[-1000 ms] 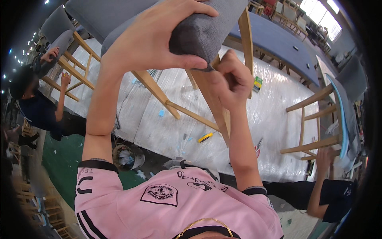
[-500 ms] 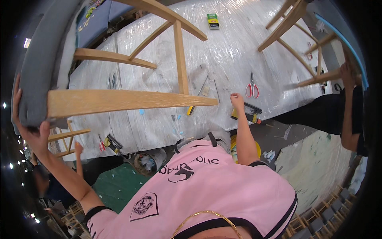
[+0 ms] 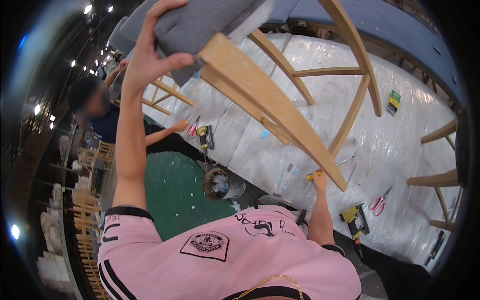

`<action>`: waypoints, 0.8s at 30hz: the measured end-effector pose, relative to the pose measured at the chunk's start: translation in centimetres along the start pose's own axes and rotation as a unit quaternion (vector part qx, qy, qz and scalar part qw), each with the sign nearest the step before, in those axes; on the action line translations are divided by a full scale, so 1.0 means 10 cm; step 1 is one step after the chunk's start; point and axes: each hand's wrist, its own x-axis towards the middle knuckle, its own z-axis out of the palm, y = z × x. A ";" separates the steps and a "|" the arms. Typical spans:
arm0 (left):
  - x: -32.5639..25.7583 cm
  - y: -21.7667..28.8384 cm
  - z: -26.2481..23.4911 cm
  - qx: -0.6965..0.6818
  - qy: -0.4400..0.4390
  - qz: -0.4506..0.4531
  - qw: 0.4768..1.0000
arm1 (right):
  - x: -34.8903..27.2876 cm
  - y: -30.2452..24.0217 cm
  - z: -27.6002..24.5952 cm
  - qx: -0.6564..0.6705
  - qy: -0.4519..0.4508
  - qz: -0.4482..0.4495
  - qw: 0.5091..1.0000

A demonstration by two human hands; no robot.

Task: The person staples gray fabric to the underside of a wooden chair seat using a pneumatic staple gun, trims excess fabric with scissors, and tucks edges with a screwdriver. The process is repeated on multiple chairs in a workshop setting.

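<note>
Steadiness matters most in bracing the chair one-handed while taking hold of a small yellow tool, probably a knife. The left hand is spread around a corner of the seat, thumb on the near side and fingers over the top; it does well to press through the palm rather than tug at the cloth, so the chair does not roll or swing. The right hand pinches the knife low by the worktop, just beside the end of the nearest leg. A firm hold on the handle seems best, the tip turned away from the cloth and the other arm; whether a blade is out cannot be told, so it is wise to treat it as sharp. The chair is tipped over above the near part of the worktop, its legs slanting down to the right; whether any leg bears on the surface is unclear. Its wood is pale and bare-looking, with thin bars joining the legs. The seat wears grey cloth, a loose flap hangs under the held corner, and white padding shows along one edge.
</note>
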 end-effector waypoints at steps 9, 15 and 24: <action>-0.29 0.06 -0.27 0.108 -0.031 -0.038 0.993 | -1.48 -0.82 -1.39 0.410 0.086 0.147 0.896; -0.24 0.05 -0.23 0.094 -0.018 -0.005 0.995 | -1.74 -1.92 -2.05 0.402 0.152 0.074 0.900; -0.25 0.06 -0.12 0.044 0.001 0.015 0.999 | -1.63 -4.23 -2.09 0.170 -0.030 -0.240 0.955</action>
